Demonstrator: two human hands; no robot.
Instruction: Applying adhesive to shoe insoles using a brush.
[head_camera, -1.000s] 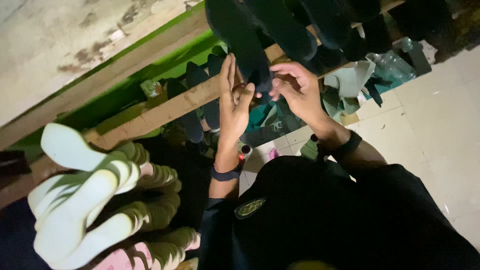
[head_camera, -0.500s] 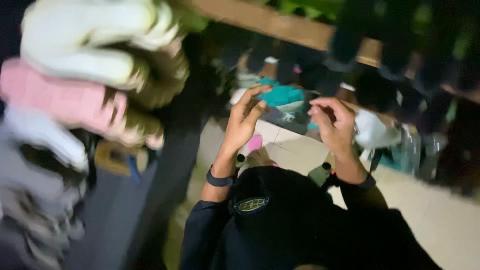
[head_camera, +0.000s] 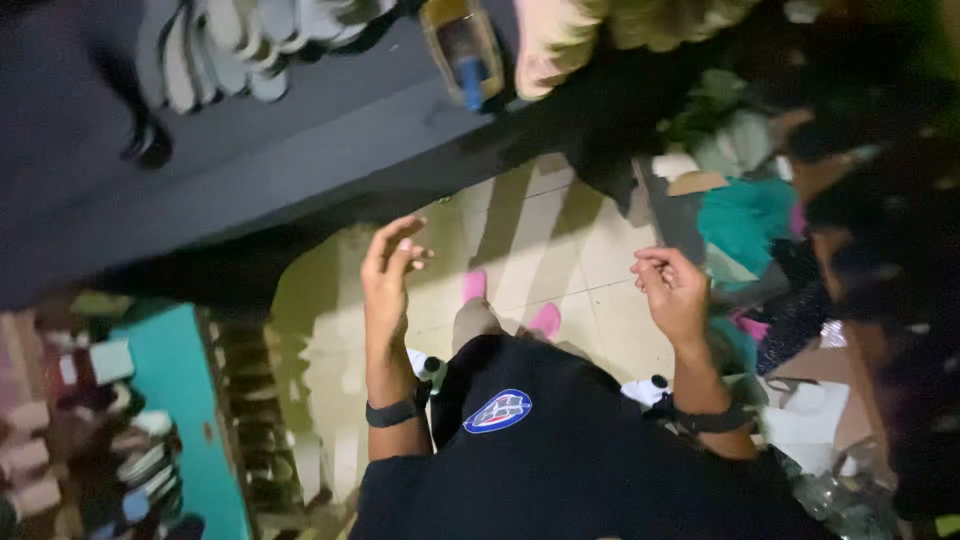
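My left hand (head_camera: 388, 275) hangs over the tiled floor (head_camera: 560, 250), its fingers apart and holding nothing. My right hand (head_camera: 672, 290) is raised on the other side with fingers loosely curled; nothing shows in it. Both wrists carry dark bands. Below them I see my black shirt (head_camera: 560, 460) with a blue shield patch (head_camera: 498, 411), and pink footwear (head_camera: 475, 285) on the floor between the hands. Neither hand touches anything.
A dark shelf (head_camera: 250, 150) with pale soles runs along the top left. A teal panel (head_camera: 190, 400) with stacked footwear stands at the lower left. Teal cloth (head_camera: 750, 220), cardboard and mixed clutter pile up on the right. A bottle (head_camera: 465, 50) lies at the top.
The view has swung round and down. My hands were close together on a dark item up at a rail; now they are apart, lowered and holding nothing.
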